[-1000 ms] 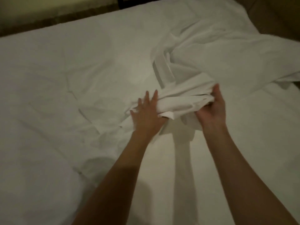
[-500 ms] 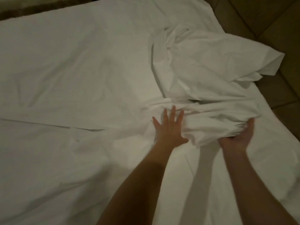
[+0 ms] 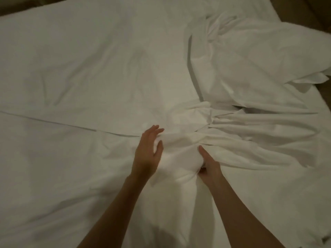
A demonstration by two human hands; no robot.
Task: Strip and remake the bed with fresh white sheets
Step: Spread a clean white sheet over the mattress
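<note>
a big bed (image 3: 75, 72) fills almost the whole view, and it is covered by a flat white sheet (image 3: 107, 51). a long straight crease (image 3: 62, 123) runs across the flat sheet from the left edge toward the middle.

on top of it lies a loose white sheet (image 3: 250, 72), all bunched and puffy. the big heap of it sits at the upper right part of the bed. from there it pulls down into a tight bundle of folds (image 3: 180, 149) near the middle, right between the two hands.

the left hand (image 3: 148, 153) is on the left side of the bundle. its fingers are straight and a little spread, and the palm faces the cloth. the thumb lies against the bundle. it touches the cloth but does not wrap around it.

the right hand (image 3: 208, 166) is on the right side of the bundle. its thumb points up along the cloth and its fingers are curled under and into the folds, so it grips the loose white sheet. most of those fingers are hidden by the cloth.

both bare arms reach in from the bottom of the view.

a bit of brown floor (image 3: 304, 9) shows at the top right corner, past the edge of the bed.
</note>
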